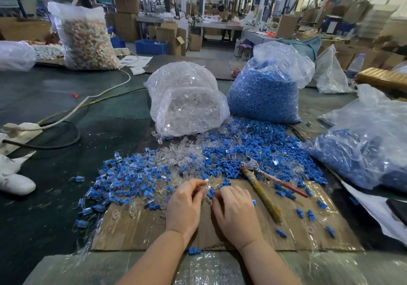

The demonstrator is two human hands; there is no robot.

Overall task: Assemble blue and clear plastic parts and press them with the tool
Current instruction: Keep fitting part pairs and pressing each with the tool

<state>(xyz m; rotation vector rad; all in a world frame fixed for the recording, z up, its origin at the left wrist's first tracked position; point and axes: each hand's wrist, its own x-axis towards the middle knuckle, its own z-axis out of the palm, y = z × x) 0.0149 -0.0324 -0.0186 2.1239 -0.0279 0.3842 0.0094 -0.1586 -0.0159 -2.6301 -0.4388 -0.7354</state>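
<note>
My left hand (185, 205) pinches a clear plastic part (207, 184) at its fingertips, over the cardboard sheet (220, 236). My right hand (235, 212) lies close beside it and pinches a blue plastic part (211, 193); the two parts almost meet between the hands. The pressing tool (264, 179), pliers with one red handle and one wrapped handle, lies on the cardboard to the right of my right hand. Loose blue parts (253, 150) and clear parts (180, 152) are heaped beyond my hands. Several assembled blue-and-clear pieces (119, 181) lie to the left.
A bag of clear parts (187, 102) and a bag of blue parts (266, 91) stand behind the heap. Another bag with blue pieces (363, 148) lies at the right. White cables and a power strip (19, 130) cross the dark table at the left.
</note>
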